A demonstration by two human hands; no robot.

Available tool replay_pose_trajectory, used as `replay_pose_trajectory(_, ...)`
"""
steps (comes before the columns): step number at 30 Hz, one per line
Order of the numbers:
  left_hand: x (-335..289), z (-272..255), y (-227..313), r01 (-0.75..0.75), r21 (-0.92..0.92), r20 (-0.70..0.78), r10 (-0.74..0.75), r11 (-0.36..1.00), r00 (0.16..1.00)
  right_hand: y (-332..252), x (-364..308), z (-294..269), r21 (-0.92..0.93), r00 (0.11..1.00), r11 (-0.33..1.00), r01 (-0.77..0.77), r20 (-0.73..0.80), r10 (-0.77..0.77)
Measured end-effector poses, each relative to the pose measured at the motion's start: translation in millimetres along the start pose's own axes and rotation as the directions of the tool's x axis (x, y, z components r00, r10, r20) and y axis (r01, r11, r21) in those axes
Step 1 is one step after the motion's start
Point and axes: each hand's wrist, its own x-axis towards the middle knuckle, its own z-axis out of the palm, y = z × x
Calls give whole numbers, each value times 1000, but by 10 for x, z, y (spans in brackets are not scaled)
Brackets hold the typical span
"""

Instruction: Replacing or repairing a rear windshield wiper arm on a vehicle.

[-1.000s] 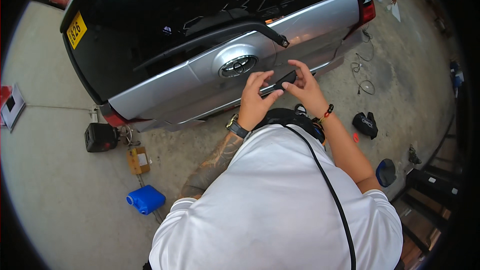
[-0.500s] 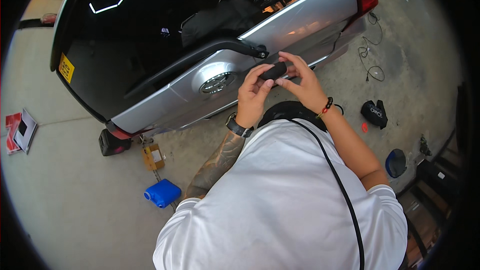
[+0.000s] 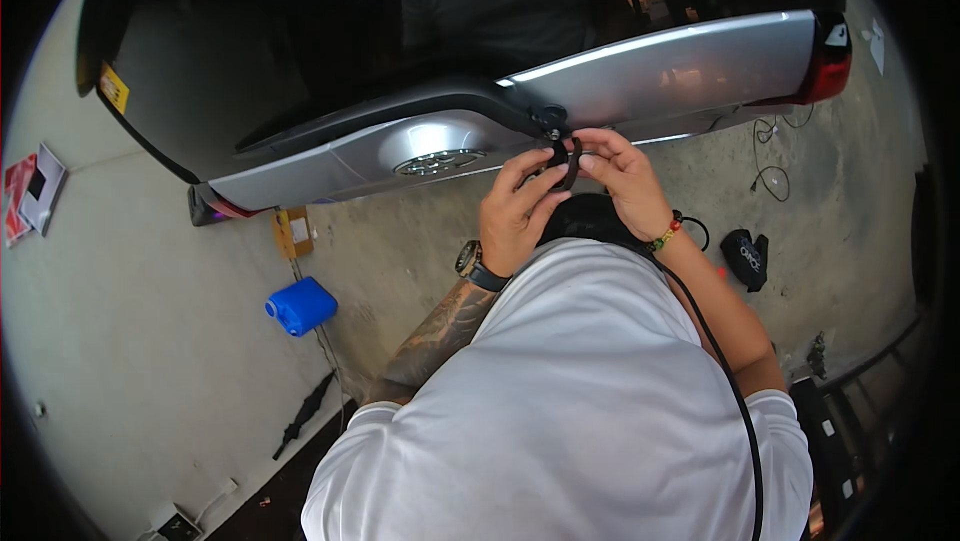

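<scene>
A small black cap-like piece point(image 3: 571, 169), rounded and hollow-looking from this side, is held between the fingertips of both hands. My left hand point(image 3: 512, 211) pinches it from the left, and my right hand point(image 3: 628, 181) grips its right edge with thumb and fingers. Just beyond the fingertips is the bare pivot end point(image 3: 552, 129) of the black rear wiper arm point(image 3: 400, 112), with a bolt or nut showing. The arm runs left along the dark rear window point(image 3: 300, 51). Silver tailgate panels point(image 3: 690, 66) and a chrome emblem point(image 3: 437, 162) surround it. My fingers hide part of the piece.
A red tail light point(image 3: 830, 76) bounds the vehicle on the right. On the concrete floor are a blue jug point(image 3: 302, 307), a cardboard box point(image 3: 292, 233), a folded black umbrella point(image 3: 305, 415), a black bag point(image 3: 744, 259) and a thin cable point(image 3: 768, 166). A black cord point(image 3: 722, 381) crosses my white shirt.
The view has swung, and the tailgate now lies more level. Both hands have turned the black piece from side-on to its hollow-looking face, and it is closer to the wiper pivot.
</scene>
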Motion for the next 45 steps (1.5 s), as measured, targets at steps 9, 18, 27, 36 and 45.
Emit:
replay_pose_trajectory(9, 153, -2, -237, -232, 25, -19, 233, 972, 972, 33, -80, 22, 453, 968, 871, -190, -62, 243)
replay_pose_trajectory(18, 196, -22, -227, -412, 103, 99, 403, 905, 910, -10, -166, 7, 496, 915, 797, -345, -13, 404)
replay_pose_trajectory(27, 18, 27, -205, -374, 171, 115, 359, 911, 926, 12, -177, -84, 413, 933, 841, -350, 76, 352)
replay_pose_trajectory(36, -37, 80, -154, -389, 222, 80, 381, 894, 921, 0, -192, -146, 436, 935, 828, -353, 142, 324)
replay_pose_trajectory(45, -94, 95, -153, -351, 257, 97, 337, 900, 936, -16, -178, -168, 356, 936, 868, -348, 181, 301)
